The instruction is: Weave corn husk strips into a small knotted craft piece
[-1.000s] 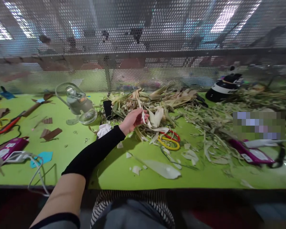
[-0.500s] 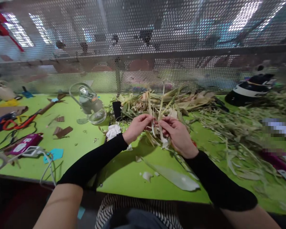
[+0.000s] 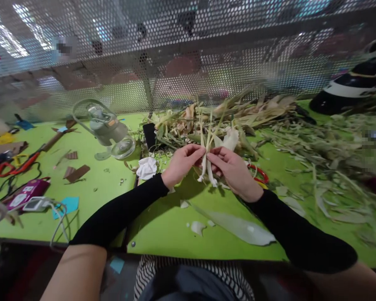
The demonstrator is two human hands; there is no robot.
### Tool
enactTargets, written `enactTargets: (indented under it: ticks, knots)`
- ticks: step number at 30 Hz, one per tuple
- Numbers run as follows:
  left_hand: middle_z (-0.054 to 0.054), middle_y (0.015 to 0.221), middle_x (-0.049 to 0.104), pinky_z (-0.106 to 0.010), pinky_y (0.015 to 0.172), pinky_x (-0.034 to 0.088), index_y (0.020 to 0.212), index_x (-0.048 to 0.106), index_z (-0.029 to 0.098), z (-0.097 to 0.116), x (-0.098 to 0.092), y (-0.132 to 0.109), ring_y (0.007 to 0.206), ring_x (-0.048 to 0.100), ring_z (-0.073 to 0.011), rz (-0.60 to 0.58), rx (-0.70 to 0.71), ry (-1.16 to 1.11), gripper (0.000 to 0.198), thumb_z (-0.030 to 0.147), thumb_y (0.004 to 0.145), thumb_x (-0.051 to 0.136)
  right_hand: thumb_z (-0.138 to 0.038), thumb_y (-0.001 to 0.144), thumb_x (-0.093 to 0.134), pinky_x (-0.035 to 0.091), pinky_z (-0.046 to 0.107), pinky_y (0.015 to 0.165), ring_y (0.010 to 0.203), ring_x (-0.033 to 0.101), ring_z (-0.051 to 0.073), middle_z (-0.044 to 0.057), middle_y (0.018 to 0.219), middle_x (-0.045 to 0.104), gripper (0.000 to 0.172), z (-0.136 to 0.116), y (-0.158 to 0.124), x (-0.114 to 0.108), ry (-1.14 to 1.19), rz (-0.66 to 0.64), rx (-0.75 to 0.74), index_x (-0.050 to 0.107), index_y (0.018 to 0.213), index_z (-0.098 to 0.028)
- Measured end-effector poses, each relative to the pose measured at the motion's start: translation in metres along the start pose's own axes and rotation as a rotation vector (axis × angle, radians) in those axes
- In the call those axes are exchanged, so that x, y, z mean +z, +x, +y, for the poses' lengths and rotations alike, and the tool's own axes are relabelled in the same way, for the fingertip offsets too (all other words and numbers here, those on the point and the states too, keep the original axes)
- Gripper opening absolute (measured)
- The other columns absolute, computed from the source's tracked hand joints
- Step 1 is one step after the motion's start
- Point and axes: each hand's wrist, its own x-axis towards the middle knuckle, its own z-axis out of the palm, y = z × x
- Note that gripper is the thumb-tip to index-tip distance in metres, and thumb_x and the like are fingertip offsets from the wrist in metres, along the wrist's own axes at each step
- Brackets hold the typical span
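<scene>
Pale corn husk strips (image 3: pixel 205 166) are pinched between my two hands above the green table, their thin ends pointing up and away, their wider white ends hanging down. My left hand (image 3: pixel 185 164) grips them from the left, thumb and index finger closed. Close against it, my right hand (image 3: pixel 233 170) pinches them from the right. The fingertips of both hands almost meet, and some fingers are hidden behind the strips. Behind the hands lies a heap of dry corn husks (image 3: pixel 263 110). A flat, pale husk piece (image 3: pixel 241 228) rests on the table nearer to me.
A clear jug-like bottle (image 3: pixel 109 129), a dark phone-like object (image 3: pixel 149 136) and crumpled white tissue (image 3: pixel 147 168) are left of centre. Red-handled scissors (image 3: pixel 260 173) lie beside my right hand. Husk scraps (image 3: pixel 319 184) cover the right side; a perforated metal screen (image 3: pixel 175 79) stands behind.
The strips, held apart before, are now brought together, with my hands closer to each other. The view has shifted, showing the red scissor handles more fully.
</scene>
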Motion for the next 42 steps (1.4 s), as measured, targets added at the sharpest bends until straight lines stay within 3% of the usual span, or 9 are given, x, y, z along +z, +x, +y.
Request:
enactTargets:
  ticks: [9, 14, 24, 27, 29, 35, 39, 42]
  knots:
    - [0.005, 0.064, 0.060, -0.019, 0.059, 0.043, 0.081, 0.062, 0.013, -0.002, -0.007, 0.002, 0.056, 0.054, -0.0045, 0.019, 0.026, 0.137, 0.012, 0.019, 0.090, 0.067, -0.048, 0.065, 0.088, 0.026, 0.021, 0.041, 0.045, 0.038, 0.006, -0.008, 0.055, 0.052, 0.042, -0.009, -0.006, 0.002, 0.103, 0.002, -0.013, 0.059, 0.080, -0.021]
    - [0.006, 0.060, 0.059, -0.019, 0.061, 0.041, 0.076, 0.063, 0.012, -0.006, -0.006, 0.005, 0.055, 0.051, -0.0038, 0.039, 0.075, 0.148, 0.011, 0.009, 0.086, 0.066, -0.049, 0.072, 0.082, 0.030, 0.024, 0.044, 0.049, 0.042, 0.008, -0.004, 0.063, 0.059, 0.036, -0.002, -0.005, 0.002, -0.095, -0.021, -0.061, 0.065, 0.084, -0.019]
    - [0.002, 0.061, 0.063, -0.022, 0.066, 0.043, 0.072, 0.065, 0.012, -0.003, -0.015, 0.007, 0.058, 0.056, -0.0058, -0.103, -0.005, 0.121, 0.016, 0.019, 0.085, 0.067, -0.056, 0.069, 0.081, 0.047, 0.030, 0.062, 0.064, 0.055, 0.014, 0.001, 0.073, 0.064, 0.042, 0.004, 0.000, -0.001, -0.222, 0.030, -0.181, 0.062, 0.079, -0.020]
    - [0.001, 0.067, 0.066, -0.023, 0.069, 0.044, 0.077, 0.068, 0.011, -0.001, -0.016, 0.007, 0.062, 0.058, -0.0062, -0.134, -0.013, 0.130, 0.013, 0.022, 0.077, 0.076, -0.056, 0.070, 0.079, 0.050, 0.032, 0.064, 0.064, 0.057, 0.015, 0.001, 0.073, 0.065, 0.040, 0.000, 0.000, -0.002, -0.287, 0.030, -0.169, 0.063, 0.080, -0.021]
    - [0.001, 0.071, 0.068, -0.024, 0.070, 0.045, 0.081, 0.069, 0.012, 0.000, -0.016, 0.006, 0.065, 0.058, -0.0068, -0.144, -0.016, 0.136, 0.024, 0.026, 0.069, 0.084, -0.055, 0.071, 0.078, 0.051, 0.033, 0.067, 0.065, 0.058, 0.016, 0.002, 0.072, 0.065, 0.038, -0.002, 0.000, -0.002, -0.326, 0.035, -0.165, 0.062, 0.080, -0.021]
    - [0.002, 0.061, 0.061, -0.023, 0.063, 0.040, 0.070, 0.065, 0.013, -0.002, -0.013, 0.005, 0.059, 0.052, -0.0065, -0.120, 0.054, 0.173, 0.039, 0.048, 0.070, 0.081, -0.056, 0.072, 0.077, 0.052, 0.033, 0.064, 0.064, 0.058, 0.017, 0.002, 0.072, 0.065, 0.040, 0.001, -0.001, -0.001, -0.278, 0.021, -0.142, 0.062, 0.084, -0.021]
    - [0.003, 0.063, 0.061, -0.023, 0.063, 0.041, 0.074, 0.066, 0.013, -0.007, -0.012, 0.006, 0.059, 0.052, -0.0062, -0.092, -0.013, 0.104, 0.041, 0.050, 0.068, 0.083, -0.057, 0.078, 0.073, 0.051, 0.032, 0.061, 0.060, 0.055, 0.015, -0.001, 0.066, 0.060, 0.038, 0.005, -0.002, -0.001, -0.231, -0.026, -0.117, 0.062, 0.086, -0.021]
    - [0.004, 0.062, 0.059, -0.021, 0.061, 0.040, 0.072, 0.064, 0.014, -0.008, -0.011, 0.006, 0.058, 0.051, -0.0057, -0.064, -0.022, 0.079, 0.036, 0.044, 0.070, 0.083, -0.056, 0.078, 0.073, 0.052, 0.033, 0.065, 0.065, 0.057, 0.016, 0.001, 0.073, 0.064, 0.037, 0.007, -0.002, -0.002, -0.269, -0.019, -0.151, 0.062, 0.087, -0.021]
